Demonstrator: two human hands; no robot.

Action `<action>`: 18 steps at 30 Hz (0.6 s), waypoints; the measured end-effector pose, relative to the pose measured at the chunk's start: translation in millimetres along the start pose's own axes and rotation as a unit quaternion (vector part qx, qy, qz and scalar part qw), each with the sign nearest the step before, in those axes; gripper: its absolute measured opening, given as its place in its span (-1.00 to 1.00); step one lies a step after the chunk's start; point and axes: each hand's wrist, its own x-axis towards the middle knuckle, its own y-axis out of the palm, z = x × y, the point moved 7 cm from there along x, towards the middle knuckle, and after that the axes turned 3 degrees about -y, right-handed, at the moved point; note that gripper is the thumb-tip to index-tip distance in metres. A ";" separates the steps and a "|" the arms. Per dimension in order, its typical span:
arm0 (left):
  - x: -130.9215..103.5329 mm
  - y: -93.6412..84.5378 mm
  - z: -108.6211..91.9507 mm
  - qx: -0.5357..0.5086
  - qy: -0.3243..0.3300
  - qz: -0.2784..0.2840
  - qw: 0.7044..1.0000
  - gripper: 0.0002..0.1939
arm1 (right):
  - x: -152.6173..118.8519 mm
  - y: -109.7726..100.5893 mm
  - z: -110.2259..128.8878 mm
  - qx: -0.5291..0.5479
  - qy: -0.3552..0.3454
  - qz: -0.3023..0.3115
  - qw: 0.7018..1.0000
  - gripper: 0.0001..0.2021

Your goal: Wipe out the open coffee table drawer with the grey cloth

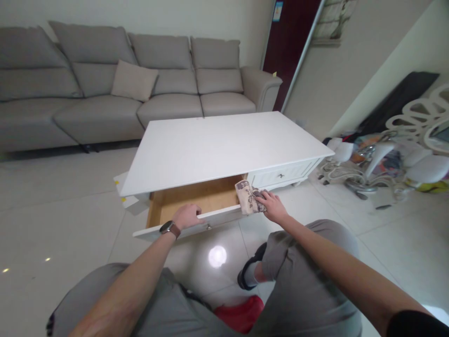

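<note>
In front of me a white coffee table [217, 145] has its left drawer [224, 214] pulled out, showing a bare wooden inside. My left hand [187, 216], with a watch on the wrist, is closed over the top edge of the drawer front, fingers inside and thumb outside. A patterned beige and brown cloth [249, 199] is folded over the right end of that drawer front. My right hand [271, 206] presses and grips the cloth there, with its fingertips partly lost in the folds. A small knob [209, 226] sits on the drawer front near my left hand.
A closed drawer [280, 176] is to the right. Behind the table stands a grey sofa [168, 103] with a cushion [134, 80]. A chandelier [372, 164] and assorted items lie on the right floor. Something red [240, 313] lies between my legs.
</note>
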 end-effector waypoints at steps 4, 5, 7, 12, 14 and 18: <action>-5.8 -0.4 -7.9 -0.005 -0.002 -0.015 1.000 -0.71 | 9.4 -0.3 30.2 -0.005 0.003 0.014 1.000 -0.37; -6.8 -1.6 -11.7 -0.015 0.002 -0.026 1.000 -0.75 | 13.0 -0.5 38.8 -0.009 0.002 0.015 1.000 -0.39; -8.4 -7.5 -21.9 -0.058 0.026 -0.052 0.997 -0.63 | 19.4 -1.5 53.7 -0.020 -0.006 0.012 1.000 -0.44; -14.9 -48.6 -43.5 -0.214 0.105 -0.119 0.964 -0.33 | 28.7 -3.4 84.5 -0.042 -0.059 0.017 0.997 -0.50; -18.9 -69.7 -43.6 -0.253 0.104 -0.155 0.949 -0.43 | 32.5 -2.0 107.0 -0.038 -0.092 0.021 0.995 -0.49; -22.8 -89.1 -40.8 -0.267 0.085 -0.171 0.945 -0.62 | 45.8 3.5 178.4 -0.025 -0.157 0.010 0.987 -0.49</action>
